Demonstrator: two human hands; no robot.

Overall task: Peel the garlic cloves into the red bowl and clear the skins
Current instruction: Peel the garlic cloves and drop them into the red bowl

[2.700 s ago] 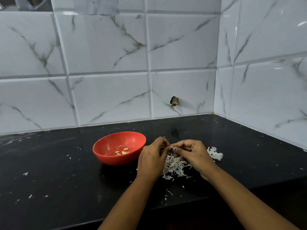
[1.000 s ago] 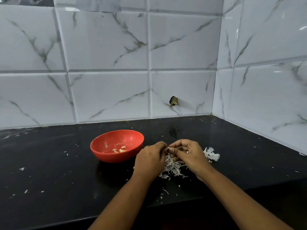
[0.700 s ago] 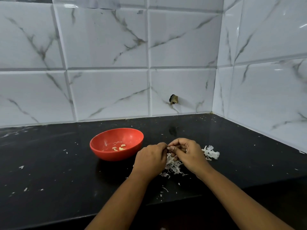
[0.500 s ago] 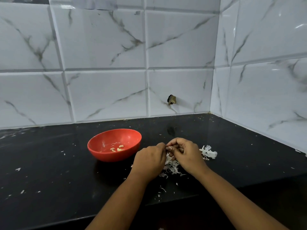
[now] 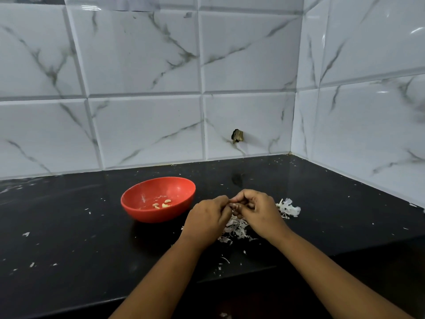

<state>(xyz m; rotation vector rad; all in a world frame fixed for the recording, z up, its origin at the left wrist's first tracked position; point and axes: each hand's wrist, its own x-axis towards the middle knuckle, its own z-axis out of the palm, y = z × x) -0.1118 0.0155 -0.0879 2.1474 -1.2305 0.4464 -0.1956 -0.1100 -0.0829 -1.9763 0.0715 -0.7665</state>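
Head view: both hands meet above the black worktop [image 5: 69, 238], between its middle and its front edge. The left hand [image 5: 207, 223] and right hand [image 5: 259, 214] have curled fingers, and their fingertips are pinched together on a small garlic clove [image 5: 232, 205] that the fingers mostly hide. Under the hands lies a pile of skins [image 5: 236, 229]. A second clump of skins [image 5: 288, 207] sits just beyond the right hand, toward the worktop's right edge. The red bowl [image 5: 158, 199] stands near the left hand on its left, apart from it, with a few peeled cloves [image 5: 162, 204] inside. Small white flakes are scattered over the worktop.
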